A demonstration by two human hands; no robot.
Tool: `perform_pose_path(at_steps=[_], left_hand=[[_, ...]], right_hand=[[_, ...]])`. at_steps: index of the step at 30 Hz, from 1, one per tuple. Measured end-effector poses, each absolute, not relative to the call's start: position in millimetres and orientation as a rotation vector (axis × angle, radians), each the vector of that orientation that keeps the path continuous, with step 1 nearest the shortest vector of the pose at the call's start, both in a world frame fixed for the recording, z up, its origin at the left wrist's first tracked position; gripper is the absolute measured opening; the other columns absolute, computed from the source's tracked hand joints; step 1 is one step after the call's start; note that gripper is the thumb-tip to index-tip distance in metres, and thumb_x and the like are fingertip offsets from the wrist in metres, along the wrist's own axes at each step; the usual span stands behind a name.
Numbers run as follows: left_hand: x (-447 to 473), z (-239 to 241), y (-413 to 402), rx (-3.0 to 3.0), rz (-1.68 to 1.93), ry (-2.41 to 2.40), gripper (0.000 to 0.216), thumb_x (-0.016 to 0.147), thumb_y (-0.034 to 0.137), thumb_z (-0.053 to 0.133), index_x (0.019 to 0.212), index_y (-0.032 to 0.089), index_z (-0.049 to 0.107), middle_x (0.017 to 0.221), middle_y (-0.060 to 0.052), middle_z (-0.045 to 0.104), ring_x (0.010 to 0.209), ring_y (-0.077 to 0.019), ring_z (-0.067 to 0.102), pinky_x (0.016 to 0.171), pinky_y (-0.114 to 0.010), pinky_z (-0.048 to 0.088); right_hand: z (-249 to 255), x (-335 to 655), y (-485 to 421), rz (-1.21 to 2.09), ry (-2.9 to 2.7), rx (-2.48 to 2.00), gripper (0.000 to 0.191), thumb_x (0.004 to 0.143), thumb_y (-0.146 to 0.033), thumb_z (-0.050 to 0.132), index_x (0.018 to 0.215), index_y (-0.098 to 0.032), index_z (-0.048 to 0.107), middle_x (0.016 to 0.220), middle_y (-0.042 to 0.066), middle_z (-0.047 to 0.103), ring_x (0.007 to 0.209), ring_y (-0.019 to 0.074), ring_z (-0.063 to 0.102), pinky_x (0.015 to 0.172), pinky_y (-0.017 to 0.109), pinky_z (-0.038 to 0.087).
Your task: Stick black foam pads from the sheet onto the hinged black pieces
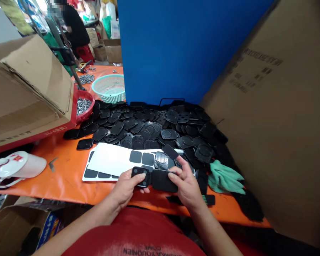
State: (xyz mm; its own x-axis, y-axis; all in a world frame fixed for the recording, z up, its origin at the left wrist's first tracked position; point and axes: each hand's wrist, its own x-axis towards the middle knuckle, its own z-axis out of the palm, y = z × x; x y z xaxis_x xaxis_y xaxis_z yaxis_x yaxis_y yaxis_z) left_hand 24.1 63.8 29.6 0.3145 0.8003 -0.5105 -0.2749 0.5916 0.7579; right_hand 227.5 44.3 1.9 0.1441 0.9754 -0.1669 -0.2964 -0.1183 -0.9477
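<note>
My left hand (126,186) grips the left end of a flat black plastic part (156,179) with holes, thumb pressed on top. My right hand (185,183) holds the same part's right end, and a dark adhesive pad (170,152) sticks to its raised fingertip. Just beyond the hands lies a white backing sheet (112,161) carrying black rectangular pads, with a silver mesh piece (161,160) on it. A big heap of similar black plastic parts (149,124) covers the orange table (66,170) behind.
A blue panel (181,46) stands behind the heap and a large cardboard box (277,117) leans at right. A cardboard box (26,92), a red basket of metal bits (84,105), a green basket (110,87), a white cap (18,165) and a green cloth (222,176) lie around. Another person (73,26) sits far back.
</note>
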Motion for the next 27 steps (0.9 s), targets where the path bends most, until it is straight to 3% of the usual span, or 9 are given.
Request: perform_pose_path(at_steps=[4, 6, 10, 13, 17, 23, 27], left_hand=[[19, 33, 71, 0.367, 0.604, 0.907, 0.068, 0.072, 0.074, 0.056, 0.096, 0.011, 0.061, 0.086, -0.015, 0.072, 0.065, -0.0213, 0.070, 0.053, -0.024, 0.051], [16, 35, 74, 0.290, 0.520, 0.863, 0.071, 0.071, 0.078, 0.054, 0.093, 0.010, 0.061, 0.085, -0.018, 0.071, 0.062, -0.0231, 0.070, 0.049, -0.025, 0.050], [12, 37, 76, 0.357, 0.675, 0.898, 0.040, 0.062, 0.032, 0.083, 0.092, 0.014, 0.063, 0.077, -0.006, 0.069, 0.059, -0.0136, 0.065, 0.055, -0.021, 0.051], [12, 37, 75, 0.403, 0.794, 0.910, 0.041, 0.058, 0.020, 0.084, 0.093, 0.016, 0.063, 0.083, -0.004, 0.068, 0.066, -0.0127, 0.066, 0.067, -0.024, 0.054], [11, 34, 74, 0.481, 0.842, 0.939, 0.042, 0.060, 0.024, 0.083, 0.096, 0.015, 0.064, 0.085, -0.005, 0.069, 0.072, -0.0149, 0.066, 0.071, -0.027, 0.052], [14, 34, 71, 0.500, 0.819, 0.945, 0.039, 0.065, 0.033, 0.082, 0.096, 0.014, 0.068, 0.086, -0.006, 0.071, 0.074, -0.0144, 0.064, 0.071, -0.027, 0.052], [17, 38, 69, 0.401, 0.870, 0.980, 0.038, 0.069, 0.043, 0.078, 0.091, 0.013, 0.070, 0.086, -0.007, 0.071, 0.077, -0.0164, 0.065, 0.071, -0.027, 0.054]], right_hand=[[11, 233, 33, 0.882, -1.181, -1.254, 0.065, 0.085, -0.023, 0.067, 0.141, -0.029, 0.035, 0.082, 0.000, 0.070, 0.078, 0.0178, 0.066, 0.073, 0.032, 0.055], [17, 238, 27, 0.692, -1.391, -1.215, 0.068, 0.085, -0.015, 0.065, 0.144, -0.029, 0.032, 0.088, 0.002, 0.073, 0.089, 0.0209, 0.067, 0.085, 0.038, 0.053], [22, 244, 20, 0.664, -1.636, -1.108, 0.070, 0.086, -0.008, 0.059, 0.146, -0.029, 0.029, 0.096, 0.003, 0.074, 0.103, 0.0221, 0.067, 0.098, 0.043, 0.048], [20, 243, 18, 0.817, -1.560, -1.160, 0.065, 0.088, -0.013, 0.058, 0.146, -0.029, 0.031, 0.108, 0.006, 0.072, 0.119, 0.0236, 0.058, 0.103, 0.046, 0.043], [13, 239, 19, 1.060, -1.085, -1.183, 0.054, 0.090, -0.026, 0.058, 0.140, -0.029, 0.039, 0.126, 0.011, 0.061, 0.121, 0.0252, 0.055, 0.095, 0.044, 0.049], [5, 238, 29, 1.187, -0.750, -1.246, 0.063, 0.079, -0.032, 0.074, 0.133, -0.031, 0.043, 0.101, 0.005, 0.067, 0.084, 0.0175, 0.066, 0.075, 0.032, 0.056], [5, 237, 31, 1.214, -0.683, -1.278, 0.070, 0.073, -0.032, 0.080, 0.133, -0.031, 0.043, 0.091, 0.000, 0.065, 0.075, 0.0144, 0.064, 0.065, 0.027, 0.055]])
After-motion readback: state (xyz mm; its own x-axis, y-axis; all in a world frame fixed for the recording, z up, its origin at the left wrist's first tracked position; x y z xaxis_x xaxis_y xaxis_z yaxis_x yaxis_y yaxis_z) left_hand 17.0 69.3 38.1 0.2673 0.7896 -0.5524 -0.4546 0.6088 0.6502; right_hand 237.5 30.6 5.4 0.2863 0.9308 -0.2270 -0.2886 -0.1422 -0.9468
